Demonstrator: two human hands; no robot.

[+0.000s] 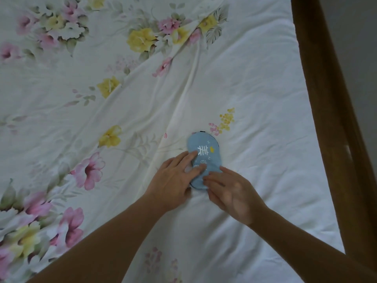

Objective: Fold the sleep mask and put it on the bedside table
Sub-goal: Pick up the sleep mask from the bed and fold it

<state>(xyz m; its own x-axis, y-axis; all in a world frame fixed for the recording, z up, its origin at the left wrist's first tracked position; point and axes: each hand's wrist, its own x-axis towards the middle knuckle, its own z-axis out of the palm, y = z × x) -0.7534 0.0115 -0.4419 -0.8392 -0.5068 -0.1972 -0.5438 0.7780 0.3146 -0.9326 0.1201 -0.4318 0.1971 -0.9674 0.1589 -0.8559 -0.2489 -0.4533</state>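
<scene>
A light blue sleep mask (204, 149) with white print and a small yellow mark lies on the white floral bed sheet, a dark edge showing at its far rim. It looks doubled over into a short oval. My left hand (175, 180) lies flat on its left side, fingers spread and pressing down. My right hand (230, 193) covers its near right corner, fingertips on the fabric. The near end of the mask is hidden under both hands. No bedside table is in view.
The wrinkled floral sheet (122, 88) fills most of the view. A brown wooden bed frame rail (330, 119) runs down the right side, with grey floor beyond it.
</scene>
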